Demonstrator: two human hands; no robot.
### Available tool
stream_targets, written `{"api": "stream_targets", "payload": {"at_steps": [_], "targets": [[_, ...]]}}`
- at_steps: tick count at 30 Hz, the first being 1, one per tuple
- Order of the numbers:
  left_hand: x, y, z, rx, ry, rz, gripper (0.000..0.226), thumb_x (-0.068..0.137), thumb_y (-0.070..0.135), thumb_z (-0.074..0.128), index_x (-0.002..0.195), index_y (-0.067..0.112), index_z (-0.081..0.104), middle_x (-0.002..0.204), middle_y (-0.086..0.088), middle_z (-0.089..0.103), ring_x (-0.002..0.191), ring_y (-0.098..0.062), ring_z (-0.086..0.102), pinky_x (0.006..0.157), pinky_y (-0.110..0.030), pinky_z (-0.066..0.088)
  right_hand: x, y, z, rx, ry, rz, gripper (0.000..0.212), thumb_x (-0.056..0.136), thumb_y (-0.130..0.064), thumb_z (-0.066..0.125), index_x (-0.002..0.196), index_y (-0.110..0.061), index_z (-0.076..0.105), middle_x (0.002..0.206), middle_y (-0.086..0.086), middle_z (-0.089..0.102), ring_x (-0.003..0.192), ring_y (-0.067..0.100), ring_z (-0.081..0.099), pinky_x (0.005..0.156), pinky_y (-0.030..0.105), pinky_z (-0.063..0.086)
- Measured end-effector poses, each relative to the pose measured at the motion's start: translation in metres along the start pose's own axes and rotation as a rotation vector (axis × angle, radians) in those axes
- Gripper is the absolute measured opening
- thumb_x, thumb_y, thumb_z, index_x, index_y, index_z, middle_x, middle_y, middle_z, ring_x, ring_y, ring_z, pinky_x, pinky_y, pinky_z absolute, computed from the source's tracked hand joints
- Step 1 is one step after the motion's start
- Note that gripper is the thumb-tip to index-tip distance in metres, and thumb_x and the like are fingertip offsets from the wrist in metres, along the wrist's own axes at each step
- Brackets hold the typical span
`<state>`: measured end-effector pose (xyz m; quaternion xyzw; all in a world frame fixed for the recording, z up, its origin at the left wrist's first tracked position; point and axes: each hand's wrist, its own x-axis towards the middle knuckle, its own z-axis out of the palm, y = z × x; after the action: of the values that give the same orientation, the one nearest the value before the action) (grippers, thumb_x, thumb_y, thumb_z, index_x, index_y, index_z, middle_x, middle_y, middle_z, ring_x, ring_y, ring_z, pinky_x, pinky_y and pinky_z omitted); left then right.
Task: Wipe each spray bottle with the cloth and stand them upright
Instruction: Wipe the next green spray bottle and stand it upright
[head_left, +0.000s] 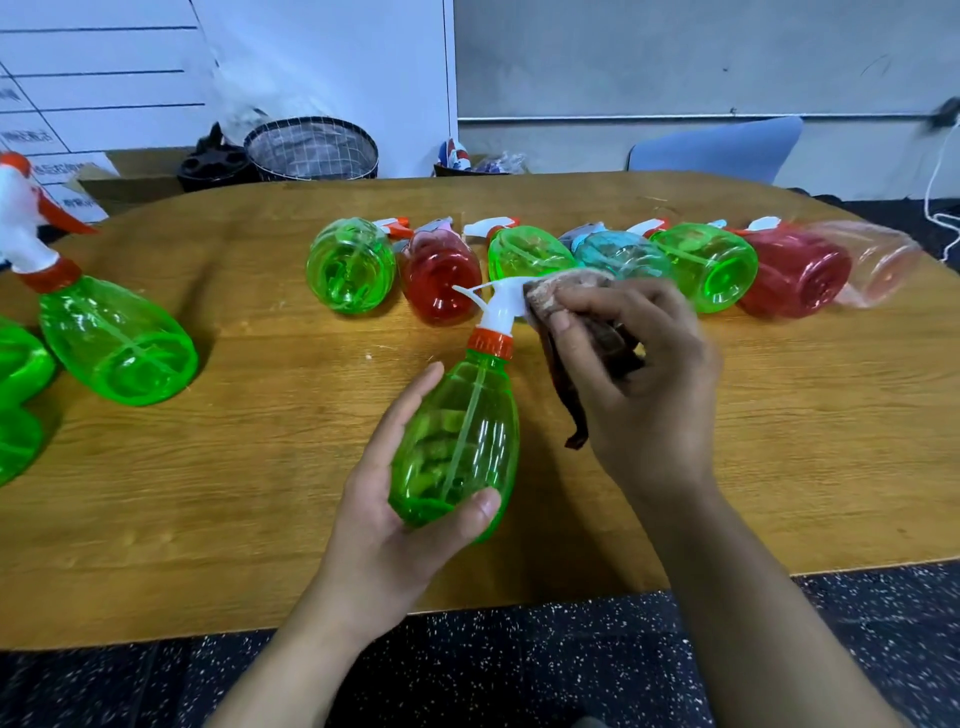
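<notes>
The green spray bottle (460, 441), of clear ribbed plastic with an egg-shaped body, orange collar and white trigger head, lies tilted in the left hand (395, 499), whose thumb and fingers wrap round its base, above the wooden table (234, 493). The right hand (639, 374) grips a brownish cloth (571, 291) and presses it on the trigger head. Beyond the hands, a row of green, red, teal and pink bottles (571, 270) lies on its side. Left of the left hand stands another green bottle (111, 343).

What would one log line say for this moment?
step: wiping nozzle | left hand: holds green bottle | right hand: presses cloth on nozzle | row: lying down
</notes>
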<state>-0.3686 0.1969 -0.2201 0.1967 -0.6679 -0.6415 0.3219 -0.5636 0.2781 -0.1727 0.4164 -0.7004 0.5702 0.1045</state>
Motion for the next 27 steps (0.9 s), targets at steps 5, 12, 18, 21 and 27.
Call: {"api": "stream_targets", "payload": {"at_steps": [5, 12, 18, 21, 27], "targets": [[0.003, -0.001, 0.001, -0.07, 0.098, -0.005, 0.092, 0.077, 0.007, 0.086, 0.156, 0.031, 0.045, 0.139, 0.009, 0.071, 0.126, -0.016, 0.07, 0.094, -0.024, 0.059, -0.001, 0.008, -0.003, -0.065, -0.316, -0.007, 0.011, 0.092, -0.025, 0.079, 0.102, -0.021, 0.081, 0.104, -0.005, 0.068, 0.093, 0.004, 0.066, 0.078, 0.013, 0.049], [0.001, 0.001, 0.002, -0.052, 0.069, -0.005, 0.095, 0.073, 0.019, 0.089, 0.155, 0.037, 0.046, 0.142, 0.005, 0.069, 0.127, -0.021, 0.07, 0.094, -0.026, 0.06, 0.009, -0.003, -0.008, 0.107, -0.114, 0.009, 0.01, 0.094, -0.016, 0.079, 0.103, -0.021, 0.078, 0.102, -0.001, 0.072, 0.097, 0.011, 0.069, 0.082, 0.024, 0.053], [0.002, -0.001, 0.002, -0.027, 0.099, 0.005, 0.094, 0.075, 0.015, 0.092, 0.155, 0.039, 0.048, 0.144, 0.005, 0.068, 0.128, -0.02, 0.069, 0.096, -0.027, 0.06, 0.004, 0.009, -0.004, -0.055, -0.348, -0.014, 0.012, 0.092, -0.029, 0.077, 0.101, -0.023, 0.08, 0.105, -0.006, 0.071, 0.095, 0.003, 0.067, 0.08, 0.018, 0.053], [0.002, -0.003, 0.002, 0.003, 0.12, 0.018, 0.093, 0.077, 0.01, 0.088, 0.155, 0.039, 0.047, 0.144, 0.005, 0.068, 0.128, -0.018, 0.069, 0.097, -0.027, 0.059, 0.009, 0.011, -0.012, -0.013, -0.422, 0.022, 0.004, 0.092, -0.022, 0.079, 0.095, -0.022, 0.079, 0.101, -0.01, 0.073, 0.093, 0.003, 0.069, 0.078, 0.015, 0.05], [-0.002, 0.002, 0.001, 0.051, 0.04, 0.021, 0.091, 0.074, 0.028, 0.088, 0.154, 0.043, 0.048, 0.145, 0.016, 0.064, 0.127, -0.011, 0.068, 0.095, -0.026, 0.06, 0.016, 0.005, -0.014, 0.247, -0.033, 0.181, 0.005, 0.096, -0.024, 0.077, 0.098, -0.028, 0.075, 0.099, 0.001, 0.074, 0.09, 0.021, 0.073, 0.077, 0.05, 0.062]]}}
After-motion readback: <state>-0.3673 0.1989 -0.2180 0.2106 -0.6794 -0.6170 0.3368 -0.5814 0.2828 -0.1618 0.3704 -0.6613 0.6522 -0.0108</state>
